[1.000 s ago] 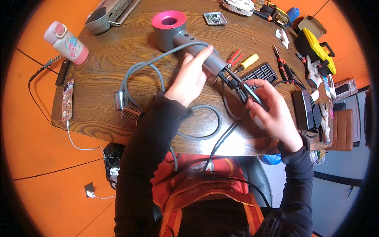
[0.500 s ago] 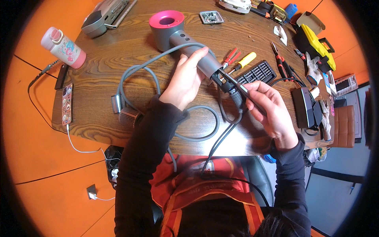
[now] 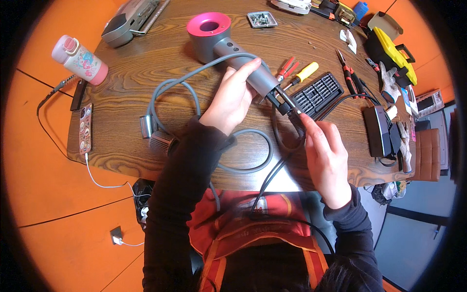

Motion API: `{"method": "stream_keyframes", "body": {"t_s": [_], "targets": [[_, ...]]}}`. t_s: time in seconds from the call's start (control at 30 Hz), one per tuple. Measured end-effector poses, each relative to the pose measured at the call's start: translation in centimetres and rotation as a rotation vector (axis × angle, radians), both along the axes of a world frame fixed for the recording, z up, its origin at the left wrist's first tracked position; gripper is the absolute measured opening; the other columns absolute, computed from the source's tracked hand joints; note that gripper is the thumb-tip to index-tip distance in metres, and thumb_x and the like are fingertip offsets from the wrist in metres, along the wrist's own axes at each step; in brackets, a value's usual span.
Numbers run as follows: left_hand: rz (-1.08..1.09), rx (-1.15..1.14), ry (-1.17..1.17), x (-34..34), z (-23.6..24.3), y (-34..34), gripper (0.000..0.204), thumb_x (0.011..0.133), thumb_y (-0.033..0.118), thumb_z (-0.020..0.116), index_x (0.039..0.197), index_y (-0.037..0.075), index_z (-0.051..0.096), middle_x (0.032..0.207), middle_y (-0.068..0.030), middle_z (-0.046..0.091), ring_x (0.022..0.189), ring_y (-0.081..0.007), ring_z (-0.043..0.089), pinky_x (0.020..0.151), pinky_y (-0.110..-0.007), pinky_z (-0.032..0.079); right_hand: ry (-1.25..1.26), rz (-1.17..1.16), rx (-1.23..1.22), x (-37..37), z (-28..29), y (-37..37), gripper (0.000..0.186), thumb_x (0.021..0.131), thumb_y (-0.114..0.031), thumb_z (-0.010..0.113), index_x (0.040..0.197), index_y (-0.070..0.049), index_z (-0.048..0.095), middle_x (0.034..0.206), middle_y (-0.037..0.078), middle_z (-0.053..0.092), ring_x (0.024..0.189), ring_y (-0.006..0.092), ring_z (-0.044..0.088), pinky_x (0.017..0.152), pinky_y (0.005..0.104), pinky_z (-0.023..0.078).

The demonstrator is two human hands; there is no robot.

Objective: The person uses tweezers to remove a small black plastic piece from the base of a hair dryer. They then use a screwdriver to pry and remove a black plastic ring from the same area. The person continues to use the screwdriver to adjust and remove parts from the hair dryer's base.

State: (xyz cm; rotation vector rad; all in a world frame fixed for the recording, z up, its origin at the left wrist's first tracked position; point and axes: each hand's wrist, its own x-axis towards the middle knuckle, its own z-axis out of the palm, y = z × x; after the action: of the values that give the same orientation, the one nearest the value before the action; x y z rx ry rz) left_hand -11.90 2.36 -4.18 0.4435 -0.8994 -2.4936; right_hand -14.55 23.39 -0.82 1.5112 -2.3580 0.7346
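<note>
A grey hair dryer [image 3: 206,46] with a pink ring lies tilted on the table, its handle toward me. My left hand [image 3: 231,100] is closed around the handle, thumb on top. Black inner parts [image 3: 278,103] stick out of the open handle end, leading into a ribbed black cord sleeve [image 3: 296,122]. My right hand [image 3: 328,160] is closed on a slim dark pen-like screwdriver [image 3: 292,102], its tip reaching into the handle end; fingers hide its rear part. A grey hose-like cord [image 3: 267,151] loops across the dryer and table.
Right of the dryer lie a black bit case [image 3: 318,95], red-handled tool [image 3: 288,68], yellow screwdriver [image 3: 307,72] and pliers [image 3: 348,75]. Beyond stands a tray of small parts [image 3: 261,19]. A black box [image 3: 375,131] and yellow toolbox [image 3: 391,56] are rightward; a bottle [image 3: 80,61] and phone [image 3: 85,129] leftward.
My right hand has turned over and shifted slightly left and down, its back now facing up, the screwdriver still in the handle end. My left hand keeps its hold on the hair dryer.
</note>
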Motion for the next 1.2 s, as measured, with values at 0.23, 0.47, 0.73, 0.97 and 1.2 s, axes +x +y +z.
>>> {"method": "stream_keyframes", "body": {"t_s": [0.23,0.47,0.73,0.97,1.2], "targets": [[-0.012,0.008,-0.009,0.1,0.0,-0.1,0.025,0.09,0.013,0.057,0.11,0.004,0.045,0.103,-0.01,0.054,0.1,-0.0211,0.055,0.088,-0.036,0.047,0.103,0.018,-0.076,-0.4,-0.5,1.1,0.049,0.069,0.007,0.06,0.117,-0.004,0.058,0.081,0.01,0.054,0.068,0.0232,0.058,0.058,0.0315,0.049],[0.013,-0.004,-0.036,0.1,-0.1,0.4,0.029,0.09,0.014,0.057,0.112,0.004,0.042,0.106,-0.01,0.052,0.101,-0.0213,0.055,0.088,-0.036,0.047,0.096,-0.017,-0.12,-0.5,-1.9,0.3,0.041,0.076,0.007,0.06,0.116,-0.001,0.058,0.076,0.009,0.054,0.063,0.0219,0.057,0.054,0.0315,0.047],[0.021,-0.025,-0.051,-0.2,-0.4,0.3,0.03,0.09,0.015,0.057,0.113,0.005,0.041,0.106,-0.0102,0.052,0.1,-0.0212,0.055,0.088,-0.037,0.047,-1.354,-0.122,-0.317,-0.8,-0.4,0.0,0.02,0.094,-0.013,0.051,0.108,-0.001,0.056,0.063,-0.001,0.052,0.048,0.0059,0.044,0.046,0.0198,0.036],[0.015,-0.03,-0.041,-0.1,-0.3,0.0,0.026,0.09,0.015,0.056,0.11,0.003,0.044,0.104,-0.0115,0.054,0.099,-0.0219,0.056,0.087,-0.037,0.048,-1.092,0.095,-0.263,-0.3,-0.2,0.8,0.04,0.087,-0.003,0.058,0.124,-0.003,0.043,0.082,0.005,0.061,0.071,0.01,0.06,0.065,0.0224,0.047],[0.009,-0.036,-0.053,0.0,-0.1,0.1,0.027,0.09,0.015,0.057,0.11,0.003,0.044,0.105,-0.0119,0.054,0.1,-0.0224,0.056,0.088,-0.037,0.048,0.003,0.044,-0.212,-1.0,-1.9,0.6,0.032,0.075,0.003,0.067,0.106,-0.002,0.059,0.072,0.01,0.056,0.063,0.0232,0.059,0.053,0.0293,0.046]]}}
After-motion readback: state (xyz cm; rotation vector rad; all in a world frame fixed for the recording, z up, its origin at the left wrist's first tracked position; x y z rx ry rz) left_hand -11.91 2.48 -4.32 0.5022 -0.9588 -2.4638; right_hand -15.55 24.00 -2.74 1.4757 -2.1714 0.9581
